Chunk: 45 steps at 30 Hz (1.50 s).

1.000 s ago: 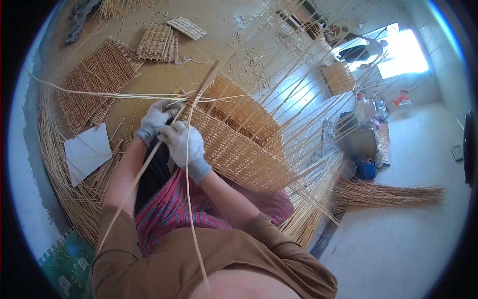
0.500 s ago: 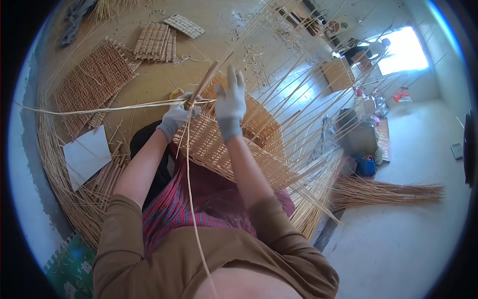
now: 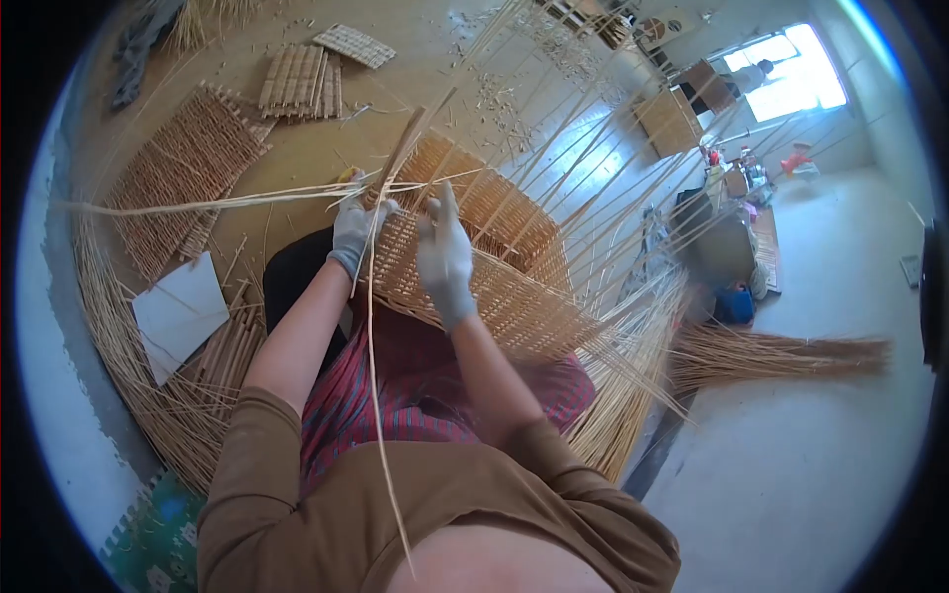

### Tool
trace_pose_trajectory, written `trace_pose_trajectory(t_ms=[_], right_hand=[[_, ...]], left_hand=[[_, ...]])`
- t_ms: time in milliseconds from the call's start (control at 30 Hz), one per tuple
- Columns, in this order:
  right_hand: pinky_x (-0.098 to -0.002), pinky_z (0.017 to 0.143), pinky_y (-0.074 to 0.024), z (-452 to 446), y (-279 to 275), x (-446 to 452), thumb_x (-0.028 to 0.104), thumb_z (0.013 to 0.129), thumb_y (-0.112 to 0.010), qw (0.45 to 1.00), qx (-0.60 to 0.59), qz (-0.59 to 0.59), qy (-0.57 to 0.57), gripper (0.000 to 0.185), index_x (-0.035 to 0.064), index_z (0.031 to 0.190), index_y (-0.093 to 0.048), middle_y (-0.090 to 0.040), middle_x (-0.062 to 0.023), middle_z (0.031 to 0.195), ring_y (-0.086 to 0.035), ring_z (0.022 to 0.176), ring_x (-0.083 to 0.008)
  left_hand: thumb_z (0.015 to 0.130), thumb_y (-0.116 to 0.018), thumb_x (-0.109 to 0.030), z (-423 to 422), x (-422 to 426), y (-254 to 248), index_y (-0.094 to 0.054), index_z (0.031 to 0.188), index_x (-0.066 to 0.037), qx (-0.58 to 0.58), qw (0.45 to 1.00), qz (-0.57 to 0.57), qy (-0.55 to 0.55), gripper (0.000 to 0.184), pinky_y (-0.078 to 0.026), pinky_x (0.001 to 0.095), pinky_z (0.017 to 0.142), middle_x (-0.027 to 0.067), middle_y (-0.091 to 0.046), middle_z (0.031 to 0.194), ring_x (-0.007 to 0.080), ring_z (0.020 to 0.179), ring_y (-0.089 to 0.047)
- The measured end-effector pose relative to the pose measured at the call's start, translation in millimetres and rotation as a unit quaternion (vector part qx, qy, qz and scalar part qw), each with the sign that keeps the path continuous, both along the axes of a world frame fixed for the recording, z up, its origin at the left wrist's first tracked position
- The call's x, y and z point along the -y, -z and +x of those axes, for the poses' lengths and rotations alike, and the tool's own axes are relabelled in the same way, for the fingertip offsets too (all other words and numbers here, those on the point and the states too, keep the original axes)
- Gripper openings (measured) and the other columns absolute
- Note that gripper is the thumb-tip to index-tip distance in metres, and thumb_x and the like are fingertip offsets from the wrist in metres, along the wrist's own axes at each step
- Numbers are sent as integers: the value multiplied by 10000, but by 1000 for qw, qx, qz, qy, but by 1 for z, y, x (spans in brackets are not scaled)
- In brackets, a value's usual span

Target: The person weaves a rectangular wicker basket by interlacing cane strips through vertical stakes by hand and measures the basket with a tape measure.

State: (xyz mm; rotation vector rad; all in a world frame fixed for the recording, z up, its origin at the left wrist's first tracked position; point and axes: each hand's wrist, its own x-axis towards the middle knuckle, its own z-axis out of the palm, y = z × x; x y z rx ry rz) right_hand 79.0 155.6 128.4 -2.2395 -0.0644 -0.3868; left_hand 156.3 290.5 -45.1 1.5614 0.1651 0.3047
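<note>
A half-woven wicker basket lies tilted across my lap, with long upright stakes fanning out from its far rim. In a white glove, my left hand is closed at the basket's near-left corner, around the base of a thick corner stick and pale weaving strands. One strand hangs from there down over my clothes. My right hand, gloved too, is beside the basket's near wall with its fingers raised and apart; I see nothing held in it. Whether its palm touches the weave cannot be told.
Woven panels and a stack of smaller ones lie on the floor to the left. A white sheet and cut sticks are nearer. Bundled wicker rods stretch out at right. Another person is near the window.
My right hand has come down from above the basket's rim to beside its near wall. My left hand keeps its hold at the corner. The view has shifted slightly.
</note>
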Motion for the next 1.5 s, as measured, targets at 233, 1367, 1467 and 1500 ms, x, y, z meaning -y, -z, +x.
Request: trace_pose_trajectory(t_ms=[233, 1367, 1467, 1500], right_hand=[[-539, 798, -523, 67, 29, 2, 275, 1021, -494, 959, -141, -243, -41, 274, 65, 1124, -637, -696, -250, 901, -672, 894, -468], [-344, 952, -530, 14, -35, 204, -101, 901, -513, 984, 152, 19, 86, 706, 105, 1563, -384, -535, -132, 1446, -521, 1325, -234], [-308, 858, -552, -42, 25, 248, -83, 955, -479, 959, 150, 199, 138, 646, 136, 1556, -392, -628, -142, 1298, -633, 1078, -150], [-304, 854, -550, -62, 35, 249, -78, 965, -478, 953, 133, 223, 159, 619, 134, 1543, -412, -642, -137, 1277, -644, 1039, -139]], left_hand=[[879, -741, -306, -59, 10, -73, -541, 1386, -66, -96, 984, 129, -82, 596, -473, 420, 1013, 196, -652, 1233, 361, 1166, -614], [1043, -470, -451, -59, 206, -169, -66, 1634, -356, -127, 802, 502, 298, 723, -531, 534, 853, 225, -716, 1070, 396, 961, -705], [1021, -520, -478, -54, 203, -173, -59, 1634, -361, -141, 795, 502, 309, 776, -537, 529, 845, 229, -718, 1060, 384, 962, -708], [1012, -543, -474, -50, 203, -173, -60, 1635, -360, -135, 799, 502, 303, 797, -542, 524, 830, 218, -722, 1050, 380, 954, -711]])
